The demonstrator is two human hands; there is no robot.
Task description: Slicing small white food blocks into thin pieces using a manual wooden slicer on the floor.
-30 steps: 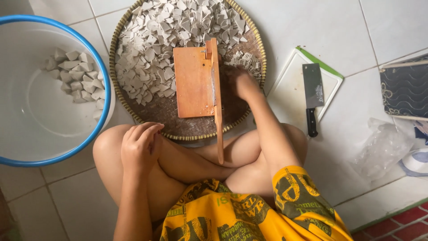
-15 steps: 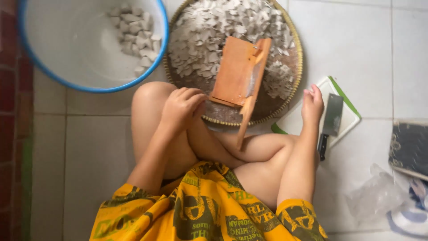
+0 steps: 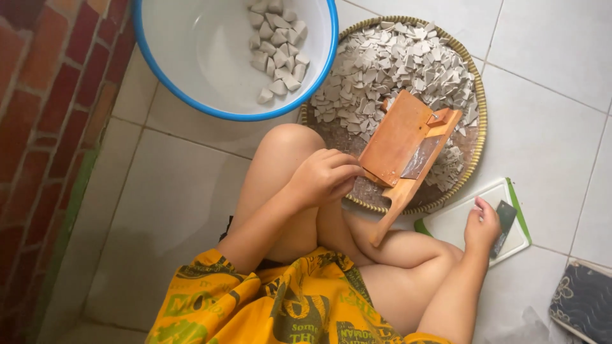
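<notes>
Wooden slicer (image 3: 403, 148) leans over the woven tray (image 3: 479, 114); left hand (image 3: 326, 175) curls loosely beside it, right hand (image 3: 482, 224) rests on the cleaver (image 3: 503, 224). Careless fingers risk a cut there.

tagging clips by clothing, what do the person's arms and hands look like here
Both arms are bare, with no sleeves over the forearms. The left hand and right hand wear no gloves, and no rings or wristbands show. The garment is yellow with a dark green print.
</notes>
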